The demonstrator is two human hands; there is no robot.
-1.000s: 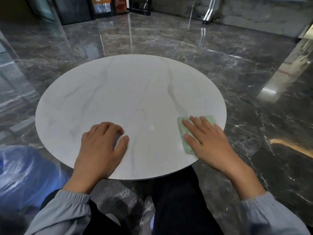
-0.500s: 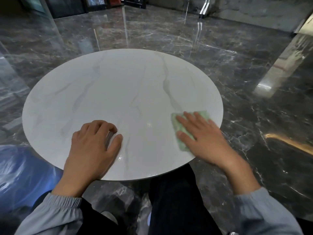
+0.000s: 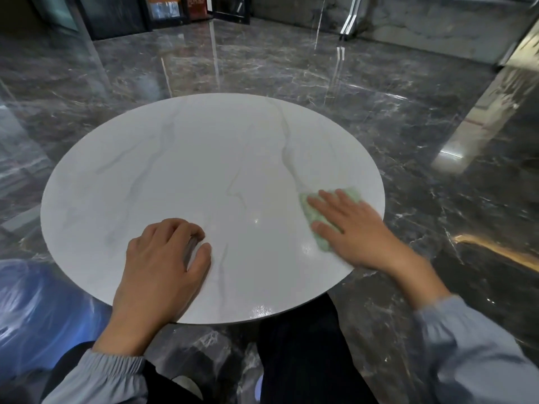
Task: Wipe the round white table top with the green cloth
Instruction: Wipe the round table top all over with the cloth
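The round white table top (image 3: 189, 170) with faint grey veins fills the middle of the view. A pale green cloth (image 3: 313, 212) lies flat near its right edge. My right hand (image 3: 355, 231) presses down on the cloth with the fingers spread, covering most of it. My left hand (image 3: 159, 266) rests on the near part of the table with the fingers curled under and nothing in it.
Glossy dark marble floor (image 3: 379, 112) surrounds the table. A blue plastic-covered object (image 3: 32, 310) sits low at the left. My dark trouser legs (image 3: 300, 354) are under the table's near edge. Dark doors and panels (image 3: 122, 16) stand at the back.
My right hand and the cloth stay near the table's right edge, shifting only slightly. The left hand keeps its place. The camera has tilted a little.
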